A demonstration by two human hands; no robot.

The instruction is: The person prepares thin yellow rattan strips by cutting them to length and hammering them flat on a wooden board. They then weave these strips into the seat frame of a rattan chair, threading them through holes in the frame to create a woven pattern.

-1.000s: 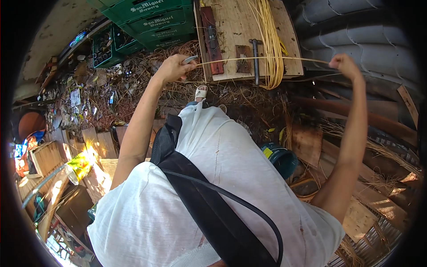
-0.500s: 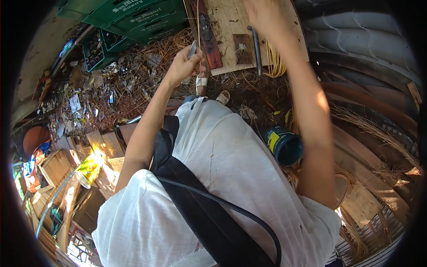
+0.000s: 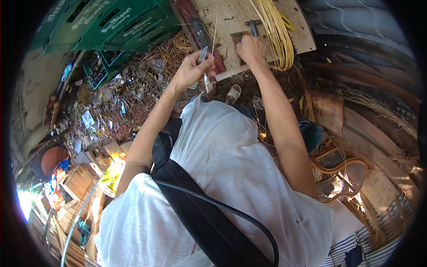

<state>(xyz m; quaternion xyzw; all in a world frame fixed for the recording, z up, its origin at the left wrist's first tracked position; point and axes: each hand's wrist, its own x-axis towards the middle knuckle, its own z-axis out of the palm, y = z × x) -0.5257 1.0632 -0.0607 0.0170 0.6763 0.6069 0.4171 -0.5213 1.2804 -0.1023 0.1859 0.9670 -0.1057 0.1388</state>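
My left hand (image 3: 192, 71) is closed around a small knife, its grey blade (image 3: 203, 54) pointing up past the thumb. A thin pale cane strip (image 3: 215, 27) rises beside that hand, over the board's near left part. My right hand (image 3: 252, 50) has its fingers curled over a small dark plate (image 3: 239, 37) on the light plywood board (image 3: 224, 15); whatever they grip is hidden. Just beyond it lies a hammer (image 3: 253, 26), its lower handle covered by the hand. A looped bundle of pale cane strips (image 3: 280, 42) lies to the right.
A dark red wooden piece (image 3: 189, 18) runs along the board's left side. Stacked green crates (image 3: 120, 26) stand at far left, above littered ground (image 3: 104, 107). A dark bucket (image 3: 310, 133) and a curved cane frame (image 3: 356, 162) are at right. A black strap (image 3: 191, 191) crosses my white shirt.
My right hand has come back from the board's far side down to the dark plate and hammer. My left hand keeps the knife near the board's edge. The whole view has shifted slightly.
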